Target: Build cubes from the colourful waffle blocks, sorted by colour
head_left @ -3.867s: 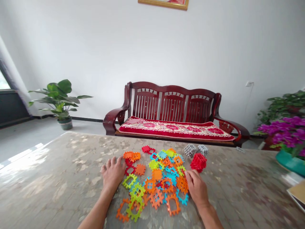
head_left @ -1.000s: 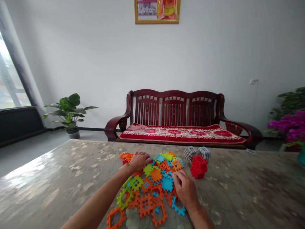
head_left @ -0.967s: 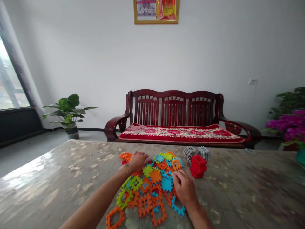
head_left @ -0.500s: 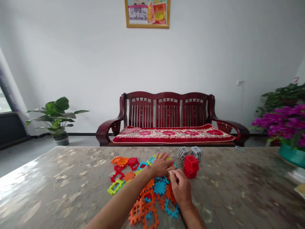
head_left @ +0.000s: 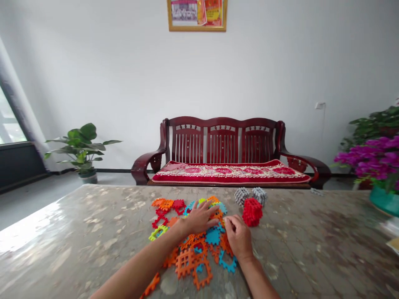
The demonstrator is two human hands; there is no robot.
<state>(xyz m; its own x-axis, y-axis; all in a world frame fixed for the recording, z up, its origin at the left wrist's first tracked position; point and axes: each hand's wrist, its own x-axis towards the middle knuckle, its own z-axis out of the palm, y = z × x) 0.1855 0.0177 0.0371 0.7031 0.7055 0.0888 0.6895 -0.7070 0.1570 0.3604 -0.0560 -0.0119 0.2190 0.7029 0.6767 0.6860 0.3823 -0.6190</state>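
Note:
My left hand (head_left: 199, 218) is spread flat over a loose pile of colourful plastic interlocking pieces, its fingers reaching toward the far side. Close by on the right, my right hand (head_left: 240, 238) is curled with thumb and fingers together; whatever is in it, if anything, is hidden. Around them lie a blue piece (head_left: 213, 237), an orange grid piece (head_left: 184, 262), an orange frame piece (head_left: 202, 275), a blue frame piece (head_left: 230, 265) and a lime-green piece (head_left: 157, 233). Just beyond my right hand stands a red block (head_left: 252, 212) built from such pieces.
Two grey built balls, one left (head_left: 242, 196) and one right (head_left: 259, 196), sit behind the red block. A small flat grey piece (head_left: 317, 192) lies at the far table (head_left: 289, 249) edge. A teal flowerpot (head_left: 385, 200) stands at the right; beyond is a wooden bench (head_left: 221, 124).
My left hand has slid left and a little nearer across the pile, uncovering orange and blue pieces. My right hand stays curled beside it. The view has shifted slightly.

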